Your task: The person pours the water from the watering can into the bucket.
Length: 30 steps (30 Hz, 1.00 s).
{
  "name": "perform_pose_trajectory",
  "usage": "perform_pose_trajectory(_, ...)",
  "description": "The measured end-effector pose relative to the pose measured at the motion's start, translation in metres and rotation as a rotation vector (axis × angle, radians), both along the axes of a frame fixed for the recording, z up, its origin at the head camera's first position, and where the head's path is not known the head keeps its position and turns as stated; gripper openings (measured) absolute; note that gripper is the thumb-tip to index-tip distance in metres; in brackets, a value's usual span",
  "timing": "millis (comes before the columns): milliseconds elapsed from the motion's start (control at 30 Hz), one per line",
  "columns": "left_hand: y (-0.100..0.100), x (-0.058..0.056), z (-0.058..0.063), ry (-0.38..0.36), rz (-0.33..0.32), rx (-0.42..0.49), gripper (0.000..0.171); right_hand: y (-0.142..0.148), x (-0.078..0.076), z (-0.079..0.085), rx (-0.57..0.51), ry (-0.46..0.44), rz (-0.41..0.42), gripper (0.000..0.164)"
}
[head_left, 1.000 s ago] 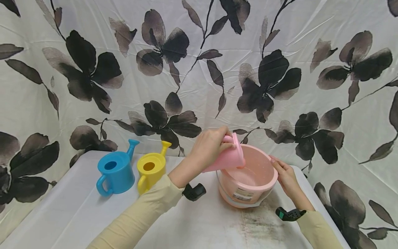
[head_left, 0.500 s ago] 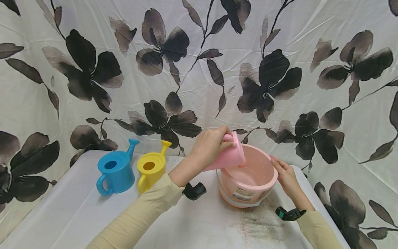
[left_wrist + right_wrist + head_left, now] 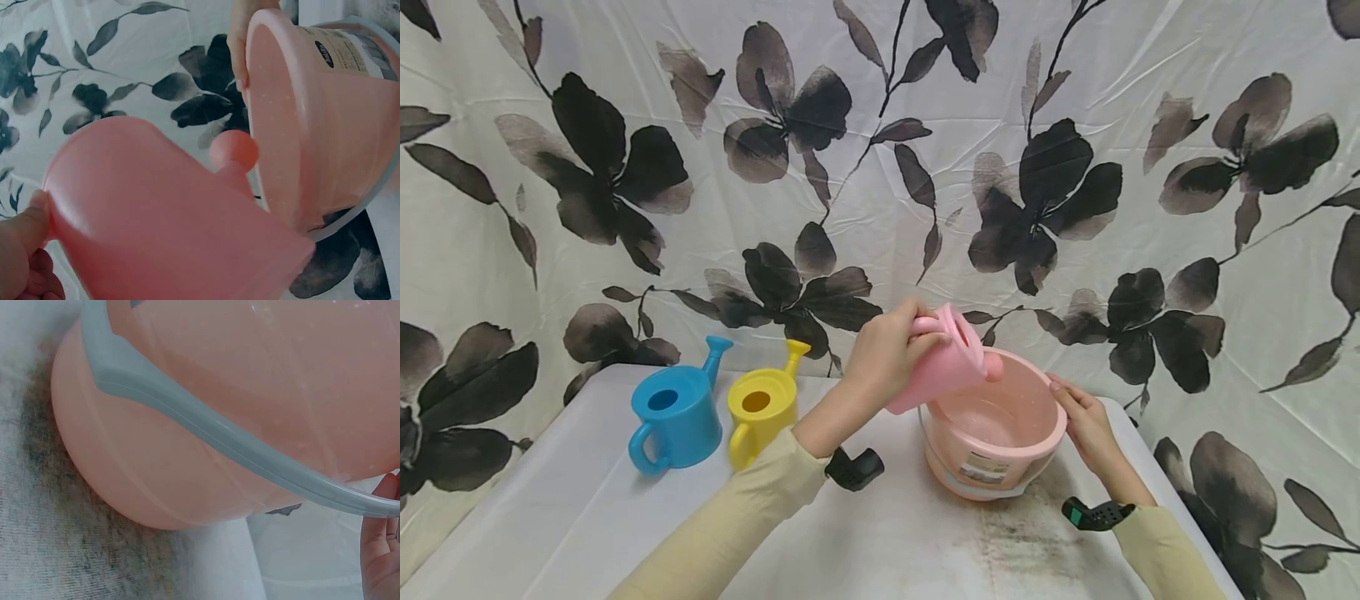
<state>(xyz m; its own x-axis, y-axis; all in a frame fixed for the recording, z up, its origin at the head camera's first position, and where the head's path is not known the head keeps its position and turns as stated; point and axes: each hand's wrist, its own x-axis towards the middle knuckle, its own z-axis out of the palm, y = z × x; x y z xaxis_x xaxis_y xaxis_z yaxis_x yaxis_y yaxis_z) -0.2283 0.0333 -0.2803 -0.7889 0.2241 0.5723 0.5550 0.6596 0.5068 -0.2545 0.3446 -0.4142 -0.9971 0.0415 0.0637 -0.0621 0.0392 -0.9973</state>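
My left hand [image 3: 882, 354] grips the handle of a pink watering can [image 3: 934, 379], its thumb showing at the can's edge in the left wrist view. The can is tilted at the left side of a pink bucket [image 3: 943, 454], its round spout head [image 3: 234, 150] over the bucket's near-left rim. In the head view the can's top opening faces right. My right hand [image 3: 1093, 429] holds the bucket's right rim, fingertips at the lip. The bucket stands upright, and droplets speckle its inside wall. Its pale grey carrying handle [image 3: 206, 428] hangs down in front.
A blue watering can [image 3: 681, 429] and a yellow watering can [image 3: 771, 417] stand upright at the back left of the white-covered table [image 3: 865, 542]. A dark stain [image 3: 1030, 533] marks the cover before the bucket. A floral curtain [image 3: 910, 225] hangs close behind.
My left hand has raised the pink watering can slightly and moved it left, tipping it back so its spout head lifts higher above the bucket. The right hand stays on the rim.
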Motion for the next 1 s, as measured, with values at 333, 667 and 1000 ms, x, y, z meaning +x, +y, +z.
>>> perform_pose_trajectory(333, -0.016, 0.003, -0.031, 0.036, 0.031, 0.329, 0.032, 0.0, 0.0, 0.001, -0.006, -0.008, -0.002, 0.066)
perform_pose_trajectory(667, -0.025, 0.009, -0.069, -0.018, 0.085, 0.623, 0.033, 0.0, 0.001, 0.0, -0.005, -0.002, 0.009, 0.064)
perform_pose_trajectory(1000, -0.031, 0.014, -0.098, -0.086, 0.197, 0.845, 0.033, -0.001, 0.002, 0.001, -0.022, 0.005, 0.011, 0.062)
